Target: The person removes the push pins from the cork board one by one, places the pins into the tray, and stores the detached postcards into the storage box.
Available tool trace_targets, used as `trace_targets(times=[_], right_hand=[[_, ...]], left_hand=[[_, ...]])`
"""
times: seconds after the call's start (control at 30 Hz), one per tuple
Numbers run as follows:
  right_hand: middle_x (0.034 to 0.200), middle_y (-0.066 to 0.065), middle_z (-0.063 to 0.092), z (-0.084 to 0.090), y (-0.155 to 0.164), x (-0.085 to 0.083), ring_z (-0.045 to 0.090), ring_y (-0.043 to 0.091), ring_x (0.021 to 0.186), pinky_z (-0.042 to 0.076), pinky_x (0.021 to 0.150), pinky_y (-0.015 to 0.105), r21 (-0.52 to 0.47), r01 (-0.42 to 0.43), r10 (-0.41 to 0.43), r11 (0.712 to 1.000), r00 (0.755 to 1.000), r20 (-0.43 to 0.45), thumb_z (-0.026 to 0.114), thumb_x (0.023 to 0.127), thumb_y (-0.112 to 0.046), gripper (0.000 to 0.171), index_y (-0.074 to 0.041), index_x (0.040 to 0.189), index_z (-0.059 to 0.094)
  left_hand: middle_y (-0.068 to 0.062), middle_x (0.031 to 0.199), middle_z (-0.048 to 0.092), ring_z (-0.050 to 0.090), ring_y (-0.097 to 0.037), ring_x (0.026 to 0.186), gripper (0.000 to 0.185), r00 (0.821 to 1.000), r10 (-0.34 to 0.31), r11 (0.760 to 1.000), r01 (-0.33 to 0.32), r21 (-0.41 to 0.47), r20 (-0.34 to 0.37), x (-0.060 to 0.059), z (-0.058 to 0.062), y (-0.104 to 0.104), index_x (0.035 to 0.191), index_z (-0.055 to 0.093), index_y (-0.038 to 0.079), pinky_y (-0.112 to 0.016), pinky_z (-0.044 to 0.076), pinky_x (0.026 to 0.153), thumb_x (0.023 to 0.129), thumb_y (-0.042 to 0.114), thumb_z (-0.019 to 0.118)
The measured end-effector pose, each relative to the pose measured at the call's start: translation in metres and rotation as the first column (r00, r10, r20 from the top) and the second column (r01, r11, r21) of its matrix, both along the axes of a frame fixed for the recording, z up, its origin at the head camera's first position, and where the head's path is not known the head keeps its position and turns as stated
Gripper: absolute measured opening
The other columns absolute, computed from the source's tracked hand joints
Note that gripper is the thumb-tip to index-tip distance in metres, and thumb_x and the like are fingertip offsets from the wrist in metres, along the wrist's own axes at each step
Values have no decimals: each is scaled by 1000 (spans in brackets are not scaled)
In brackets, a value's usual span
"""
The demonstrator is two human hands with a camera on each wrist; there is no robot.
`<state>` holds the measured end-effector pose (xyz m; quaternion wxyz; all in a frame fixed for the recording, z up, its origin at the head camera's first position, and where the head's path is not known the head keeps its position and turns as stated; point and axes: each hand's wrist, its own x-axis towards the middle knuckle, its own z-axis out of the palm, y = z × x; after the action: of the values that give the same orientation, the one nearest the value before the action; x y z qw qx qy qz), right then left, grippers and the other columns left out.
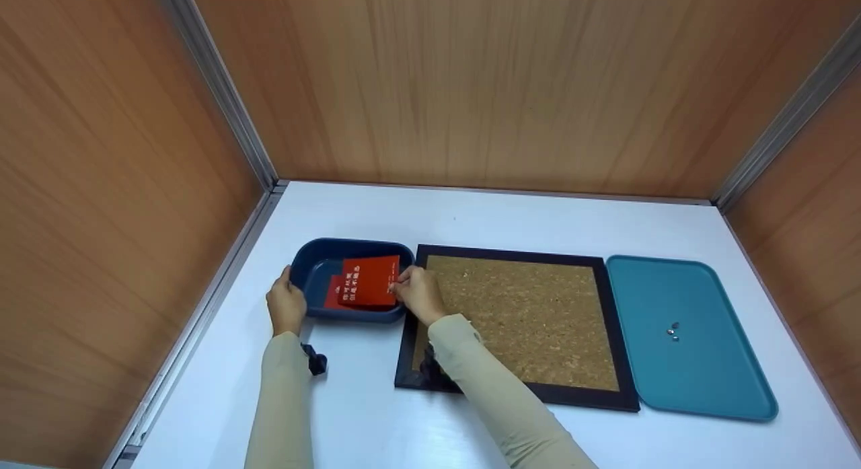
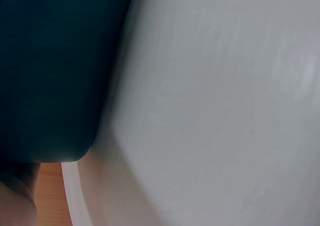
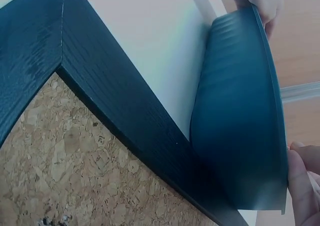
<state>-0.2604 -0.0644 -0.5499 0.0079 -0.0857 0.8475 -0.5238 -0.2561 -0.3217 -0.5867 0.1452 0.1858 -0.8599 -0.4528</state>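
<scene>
A white desk (image 1: 471, 213), walled on three sides by wood-grain panels, carried three items in a row. A dark blue tray (image 1: 311, 264) sat at the left, just beside a black-framed cork board (image 1: 531, 307) at the centre. A teal tray (image 1: 679, 381) lay to the right of the board, close against its frame. A small dark object (image 1: 315, 363) rested on the desk in front of the blue tray.
</scene>
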Motion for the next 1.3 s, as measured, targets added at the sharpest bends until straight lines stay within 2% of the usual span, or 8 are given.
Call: trace_targets(times=[0.13,0.37,0.63,0.73,0.9,1.13,1.3], right_hand=[[77,14,72,-1,0,0,57,6,59,47,53,17,-23,-16,16,1000,1000,17,66,87,-1,7,4,84,63],[72,11,70,-1,-1,-1,53,5,56,45,51,17,19,-3,2,1000,1000,12,66,88,-3,9,5,83,66],[74,11,72,-2,-1,-2,59,6,59,50,53,18,49,-13,13,999,1000,4,70,86,-6,11,3,82,68],[76,10,73,-2,-1,-1,61,6,61,51,55,18,66,-25,24,998,1000,10,71,86,-6,11,5,87,69],[85,13,74,-4,-2,2,68,11,71,55,61,19,31,-63,62,998,998,18,68,87,-3,15,9,97,68],[91,13,73,-4,1,3,68,13,75,55,63,22,136,-62,73,989,995,-74,67,89,-11,20,4,102,70],[94,15,71,-5,4,3,68,18,82,56,67,25,75,-117,121,990,991,-51,63,91,-8,22,6,107,67]], left_hand=[[-27,146,41,38,-38,137,45,1000,4,1000,-4,-14,4,0,0,0,144,38,-4,-47,33,114,101,1,27],[-26,147,40,36,-37,138,45,1000,4,1000,-5,2,6,1,-1,1,145,38,-4,-46,32,114,102,2,27],[-26,147,39,35,-36,139,45,1000,-7,1000,7,7,-1,-1,-2,-1,145,36,-4,-46,31,115,101,1,27],[-26,147,39,35,-37,139,45,1000,-4,1000,4,12,10,0,-3,0,145,36,-4,-46,31,115,102,2,27],[-26,147,39,36,-37,139,44,1000,0,1000,0,8,16,1,-4,-1,145,37,-4,-47,31,114,102,3,27],[-29,144,41,39,-39,136,44,1000,4,1000,-4,-25,-3,0,-2,-2,143,38,-6,-47,33,113,101,0,28],[-27,146,41,38,-38,137,44,1000,8,1000,-8,-10,12,0,-1,-1,144,37,-4,-47,33,113,102,2,28]])
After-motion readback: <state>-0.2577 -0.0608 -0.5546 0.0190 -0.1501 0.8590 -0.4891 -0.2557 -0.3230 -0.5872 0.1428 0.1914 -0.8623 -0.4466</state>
